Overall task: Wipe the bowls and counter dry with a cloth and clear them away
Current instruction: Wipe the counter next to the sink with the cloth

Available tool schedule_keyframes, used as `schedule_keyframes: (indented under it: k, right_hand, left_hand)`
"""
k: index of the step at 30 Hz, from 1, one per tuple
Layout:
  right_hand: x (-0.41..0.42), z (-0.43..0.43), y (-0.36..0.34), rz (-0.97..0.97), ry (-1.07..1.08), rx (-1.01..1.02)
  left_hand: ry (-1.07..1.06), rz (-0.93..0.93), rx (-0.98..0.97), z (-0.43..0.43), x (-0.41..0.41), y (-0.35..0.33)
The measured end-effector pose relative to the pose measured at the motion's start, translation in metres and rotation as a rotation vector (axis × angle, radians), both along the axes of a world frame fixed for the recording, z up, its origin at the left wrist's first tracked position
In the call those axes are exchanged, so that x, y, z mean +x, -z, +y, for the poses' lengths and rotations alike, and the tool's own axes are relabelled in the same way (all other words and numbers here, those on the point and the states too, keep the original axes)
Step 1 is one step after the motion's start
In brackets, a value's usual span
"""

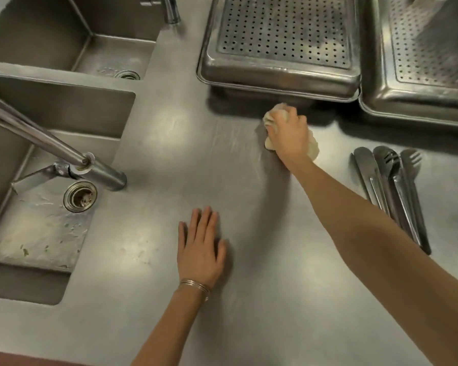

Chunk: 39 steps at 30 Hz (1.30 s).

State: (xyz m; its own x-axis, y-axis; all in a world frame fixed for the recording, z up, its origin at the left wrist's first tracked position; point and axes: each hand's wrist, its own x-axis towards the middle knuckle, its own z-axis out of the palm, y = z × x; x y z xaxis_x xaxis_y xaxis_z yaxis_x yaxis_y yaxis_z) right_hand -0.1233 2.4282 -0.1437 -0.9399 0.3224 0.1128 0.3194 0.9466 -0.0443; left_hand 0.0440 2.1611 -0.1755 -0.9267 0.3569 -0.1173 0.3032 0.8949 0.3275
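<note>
On the steel counter (222, 159) the right hand (291, 133) is gripping a cloth (313, 147) and the left hand (200, 249) is lying flat, fingers released, beside the sink (37, 233).

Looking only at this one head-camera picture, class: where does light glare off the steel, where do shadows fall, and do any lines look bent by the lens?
Head view: soft glare patches on the counter and the wet sink floor; a dark shadow under the tray, just beyond the right hand gripping the cloth; a faint arm shadow across the counter; the wide lens bows the tray's front rim; the flat left hand is sharp.
</note>
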Motion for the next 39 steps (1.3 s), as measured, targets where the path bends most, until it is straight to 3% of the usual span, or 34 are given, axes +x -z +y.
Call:
schedule_keyframes:
  k: [6, 9, 13, 17, 23, 29, 32, 36, 39]
  right_hand:
    - [0.176, -0.048, 0.024, 0.202, -0.291, -0.102]
    - [0.278, -0.082, 0.034, 0.154, -0.321, -0.069]
    - [0.298, -0.076, 0.038, 0.183, -0.431, -0.066]
    - [0.262, -0.072, 0.034, 0.190, -0.307, -0.079]
    - [0.265, -0.079, 0.017, 0.018, -0.197, -0.108]
    - [0.345, -0.079, -0.024, -0.041, -0.200, -0.218]
    - [0.399, -0.064, -0.041, -0.071, -0.086, -0.171]
    - [0.450, -0.045, -0.059, -0.078, 0.140, -0.148]
    - [0.466, -0.024, -0.081, -0.008, 0.183, -0.095]
  left_hand:
    - [0.013, 0.017, -0.070, 0.003, 0.003, 0.005]
    - [0.012, 0.019, -0.070, 0.003, 0.004, 0.003]
    - [0.020, 0.026, -0.061, 0.001, 0.006, 0.005]
    - [0.037, 0.033, -0.058, 0.002, 0.006, 0.006]
    - [0.140, -0.009, -0.096, -0.007, 0.010, 0.001]
    - [0.315, -0.074, -0.075, -0.036, 0.047, -0.019]
    - [0.320, -0.093, -0.037, -0.036, 0.062, -0.040]
    - [0.428, 0.065, 0.025, -0.012, 0.079, -0.069]
    - [0.497, 0.152, 0.053, 0.024, 0.095, -0.093]
